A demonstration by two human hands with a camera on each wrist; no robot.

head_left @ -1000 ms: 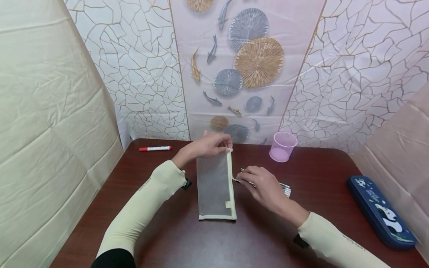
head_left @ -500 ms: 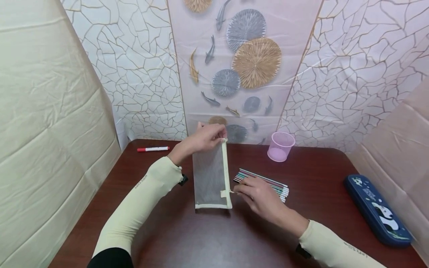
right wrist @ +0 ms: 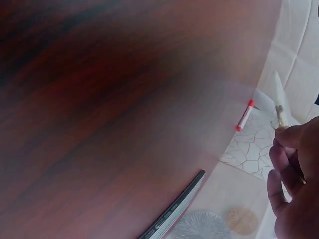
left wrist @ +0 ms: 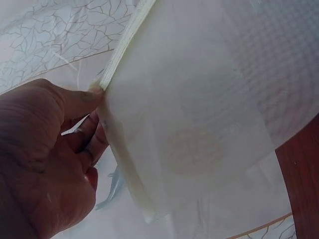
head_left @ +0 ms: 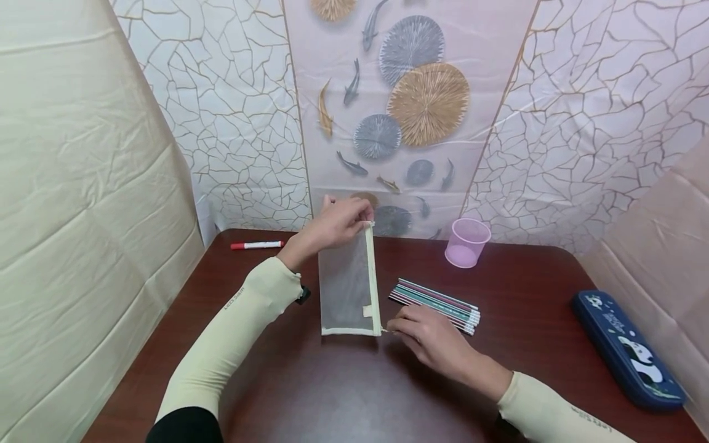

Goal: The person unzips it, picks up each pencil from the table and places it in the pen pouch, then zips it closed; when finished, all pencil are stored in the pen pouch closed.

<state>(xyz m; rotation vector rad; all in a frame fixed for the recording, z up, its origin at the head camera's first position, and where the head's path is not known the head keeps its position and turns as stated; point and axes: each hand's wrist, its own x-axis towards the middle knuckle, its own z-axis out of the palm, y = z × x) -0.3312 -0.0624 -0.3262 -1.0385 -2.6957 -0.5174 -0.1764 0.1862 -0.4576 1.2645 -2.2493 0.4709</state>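
Observation:
A see-through mesh zipper pouch (head_left: pixel 346 289) with cream edging is held up over the table in the head view. My left hand (head_left: pixel 339 221) pinches its far top corner; the left wrist view shows thumb and fingers on that corner of the pouch (left wrist: pixel 189 114). At the near end of the zipper edge, my right hand (head_left: pixel 429 335) pinches the small zipper pull (head_left: pixel 386 331). In the right wrist view the pull (right wrist: pixel 280 119) sits between thumb and forefinger. Just beyond the right hand lies a row of several pencils (head_left: pixel 434 301), partly hidden by it.
A red-and-white marker (head_left: pixel 257 245) lies at the back left of the dark wooden table (head_left: pixel 332 394). Toward the back right stands a pink mesh cup (head_left: pixel 467 245). A blue panda pencil case (head_left: pixel 628 351) rests along the right edge. Patterned cloth hangs behind.
My right hand has drawn the zipper pull along the edge from about mid-length to the near end. My left hand has risen a little with the pouch. The pencils are now more exposed.

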